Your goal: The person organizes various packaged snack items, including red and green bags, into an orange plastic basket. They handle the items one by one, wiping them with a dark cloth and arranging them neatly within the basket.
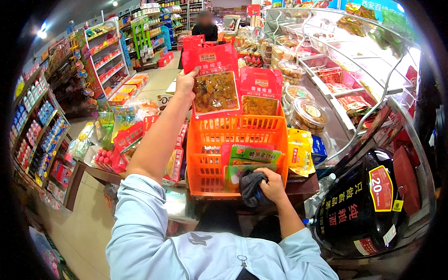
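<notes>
My left hand grips the upper left edge of a red packet of pickled vegetables with a clear window, held up over the back left of an orange plastic basket. A second red packet stands upright at the basket's back right. My right hand is closed on a dark grey cloth at the basket's front right rim. Just behind the cloth, green food packets lean in the front compartment, with a red one partly hidden behind them. Slotted walls divide the basket.
Left of the basket lie red packets and red-capped bottles. Clear tubs of food and a yellow pouch stand to the right, beside a glass display case. A large black jar is near my right arm. A person is farther back.
</notes>
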`<state>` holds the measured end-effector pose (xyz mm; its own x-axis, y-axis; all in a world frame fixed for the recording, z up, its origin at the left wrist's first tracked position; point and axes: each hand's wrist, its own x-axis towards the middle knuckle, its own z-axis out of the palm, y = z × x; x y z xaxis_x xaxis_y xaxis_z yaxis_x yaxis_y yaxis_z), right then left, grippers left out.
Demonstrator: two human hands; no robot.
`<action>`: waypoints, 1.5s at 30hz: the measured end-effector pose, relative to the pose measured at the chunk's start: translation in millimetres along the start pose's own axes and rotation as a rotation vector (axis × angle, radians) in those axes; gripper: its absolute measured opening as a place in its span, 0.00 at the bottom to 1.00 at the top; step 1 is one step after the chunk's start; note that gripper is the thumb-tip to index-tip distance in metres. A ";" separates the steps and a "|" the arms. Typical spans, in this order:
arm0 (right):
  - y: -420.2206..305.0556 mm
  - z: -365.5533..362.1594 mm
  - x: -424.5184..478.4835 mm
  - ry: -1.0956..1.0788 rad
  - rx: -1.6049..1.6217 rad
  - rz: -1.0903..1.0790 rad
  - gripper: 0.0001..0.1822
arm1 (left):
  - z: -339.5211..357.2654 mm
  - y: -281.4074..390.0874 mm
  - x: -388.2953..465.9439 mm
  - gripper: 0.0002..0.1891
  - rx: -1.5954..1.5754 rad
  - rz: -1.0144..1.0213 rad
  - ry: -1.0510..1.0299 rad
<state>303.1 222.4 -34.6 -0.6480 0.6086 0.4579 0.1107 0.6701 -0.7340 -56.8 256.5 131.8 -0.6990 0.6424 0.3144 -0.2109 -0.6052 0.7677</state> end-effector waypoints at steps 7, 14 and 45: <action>1.0 -2.2 1.7 -0.022 0.061 0.074 0.15 | -0.2 -23.2 27.1 0.10 0.130 0.123 0.000; -1.1 -1.9 0.1 -0.023 0.075 0.088 0.14 | -28.6 -65.0 18.1 0.11 0.341 0.228 -0.096; -56.3 80.2 260.1 -0.110 -0.351 -0.528 0.25 | -39.5 -63.1 -20.1 0.32 0.855 0.378 0.136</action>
<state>67.8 308.9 85.6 -0.7542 0.1246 0.6448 -0.0159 0.9781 -0.2076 -56.5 263.2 55.0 -0.7038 0.3809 0.5996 0.5811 -0.1769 0.7944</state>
